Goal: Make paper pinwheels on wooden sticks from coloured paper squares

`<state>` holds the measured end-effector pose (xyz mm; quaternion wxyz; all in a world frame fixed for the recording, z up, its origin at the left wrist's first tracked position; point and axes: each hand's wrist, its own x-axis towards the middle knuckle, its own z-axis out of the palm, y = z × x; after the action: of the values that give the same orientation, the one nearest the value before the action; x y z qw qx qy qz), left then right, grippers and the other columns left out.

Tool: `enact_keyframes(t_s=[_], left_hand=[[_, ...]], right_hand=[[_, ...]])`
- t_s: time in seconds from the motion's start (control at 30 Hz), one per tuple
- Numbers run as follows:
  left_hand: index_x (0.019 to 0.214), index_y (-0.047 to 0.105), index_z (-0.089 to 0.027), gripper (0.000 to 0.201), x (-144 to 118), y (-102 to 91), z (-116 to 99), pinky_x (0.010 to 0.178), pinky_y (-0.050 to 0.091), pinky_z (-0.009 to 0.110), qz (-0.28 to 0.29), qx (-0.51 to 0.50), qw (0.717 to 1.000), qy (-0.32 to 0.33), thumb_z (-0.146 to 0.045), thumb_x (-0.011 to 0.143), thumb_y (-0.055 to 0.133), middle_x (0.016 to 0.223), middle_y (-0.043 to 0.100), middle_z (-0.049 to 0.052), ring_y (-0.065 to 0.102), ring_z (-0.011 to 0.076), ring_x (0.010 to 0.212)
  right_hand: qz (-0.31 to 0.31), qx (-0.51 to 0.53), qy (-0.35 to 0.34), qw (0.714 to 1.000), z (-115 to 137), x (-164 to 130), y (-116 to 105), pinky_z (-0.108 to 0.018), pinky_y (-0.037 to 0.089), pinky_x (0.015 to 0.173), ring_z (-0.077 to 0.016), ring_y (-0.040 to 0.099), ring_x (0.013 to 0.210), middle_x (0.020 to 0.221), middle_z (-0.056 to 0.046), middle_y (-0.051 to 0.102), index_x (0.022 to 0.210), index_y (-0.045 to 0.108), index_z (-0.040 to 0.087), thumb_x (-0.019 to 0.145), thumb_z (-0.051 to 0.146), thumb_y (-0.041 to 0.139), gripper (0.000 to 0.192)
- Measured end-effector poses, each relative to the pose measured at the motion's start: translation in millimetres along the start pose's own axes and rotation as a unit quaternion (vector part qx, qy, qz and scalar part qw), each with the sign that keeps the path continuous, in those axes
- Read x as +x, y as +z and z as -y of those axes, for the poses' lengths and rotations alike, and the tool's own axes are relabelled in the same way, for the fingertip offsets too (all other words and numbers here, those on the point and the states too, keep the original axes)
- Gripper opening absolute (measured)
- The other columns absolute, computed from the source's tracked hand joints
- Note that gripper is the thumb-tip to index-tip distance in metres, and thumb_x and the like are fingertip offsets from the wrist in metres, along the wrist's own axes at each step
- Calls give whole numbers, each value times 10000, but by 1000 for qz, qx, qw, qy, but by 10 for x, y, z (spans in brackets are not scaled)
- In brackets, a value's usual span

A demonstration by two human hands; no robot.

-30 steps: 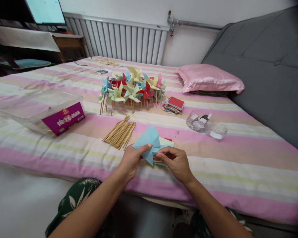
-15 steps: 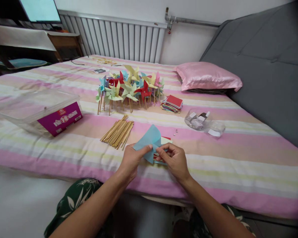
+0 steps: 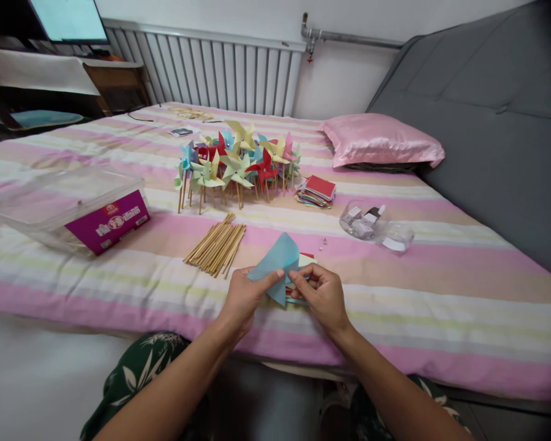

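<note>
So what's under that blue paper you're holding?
Below the blue paper, edges of more sheets show on the bed: pale green and red. The paper and both hands cover the rest of them.

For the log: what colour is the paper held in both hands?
Light blue paper, seen best in the head view.

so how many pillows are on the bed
1. The pink pillow lies at the far right of the striped bed, against the grey headboard; none other shows.
</note>
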<state>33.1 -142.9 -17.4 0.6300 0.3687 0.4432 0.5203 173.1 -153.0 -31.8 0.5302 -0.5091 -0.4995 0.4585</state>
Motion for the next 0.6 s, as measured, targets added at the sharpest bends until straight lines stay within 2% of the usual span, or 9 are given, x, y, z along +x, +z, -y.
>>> enact_keyframes(t_s=[0.17, 0.47, 0.6], left_hand=[[705, 705, -118, 183, 4, -1, 21, 593, 444, 247, 8, -5, 1000, 9, -251, 596, 767, 649, 649, 20, 552, 125, 594], [689, 695, -116, 194, 23, 13, 48, 598, 444, 236, -23, -20, 1000, -2, -231, 561, 785, 664, 657, 22, 557, 117, 594], [672, 680, -113, 177, 9, 45, 31, 594, 446, 231, -33, -44, 998, -27, -211, 565, 780, 646, 657, 18, 556, 112, 581]], right_hand=[[1, 5, 1, 1000, -8, 7, -9, -247, 533, 480, -140, 616, 465, 505, 20, 593, 652, 575, 176, 707, 374, 680, 231], [1, -6, -10, 1000, 18, -19, 8, -230, 527, 481, -124, 605, 477, 530, 23, 571, 638, 562, 165, 710, 354, 676, 232], [-37, -16, -35, 999, 44, -47, 30, -220, 514, 470, -115, 592, 497, 598, 31, 556, 709, 516, 186, 686, 330, 698, 233]])
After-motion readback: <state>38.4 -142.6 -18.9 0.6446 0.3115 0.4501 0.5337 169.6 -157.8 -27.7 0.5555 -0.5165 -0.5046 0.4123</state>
